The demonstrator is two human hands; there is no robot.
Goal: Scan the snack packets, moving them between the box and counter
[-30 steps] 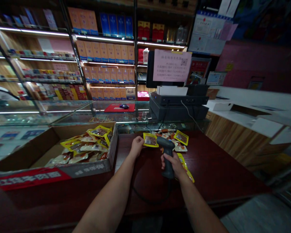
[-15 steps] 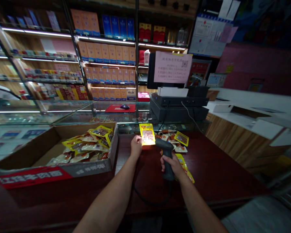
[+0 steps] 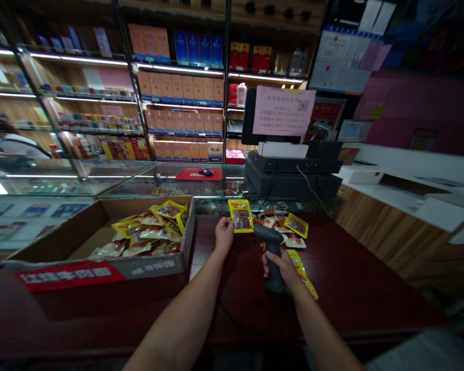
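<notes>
Pinched at its left edge by my left hand [image 3: 225,233] is a yellow snack packet [image 3: 241,216] with a clear window, raised over the counter. My right hand [image 3: 279,265] wraps round the handle of a dark barcode scanner [image 3: 272,255], whose head points left toward the packet, close to its lower right corner. A cable loops from the scanner's base over the dark red counter. Partly behind my right hand lies another yellow packet [image 3: 303,275]. Just beyond the scanner is a loose pile of snack packets [image 3: 290,226], some with clear wrapping.
An open cardboard box [image 3: 96,270] with several snack packets inside stands at left on the counter [image 3: 351,288]. At the back are a monitor [image 3: 249,116] with a pink notice and a mouse [image 3: 205,171] on a red mat. A person [image 3: 21,146] is at far left by the shelves.
The scanner's bright light on the packet has gone out. The view has turned slightly left, bringing more of the person at far left into sight. Both hands keep their holds.
</notes>
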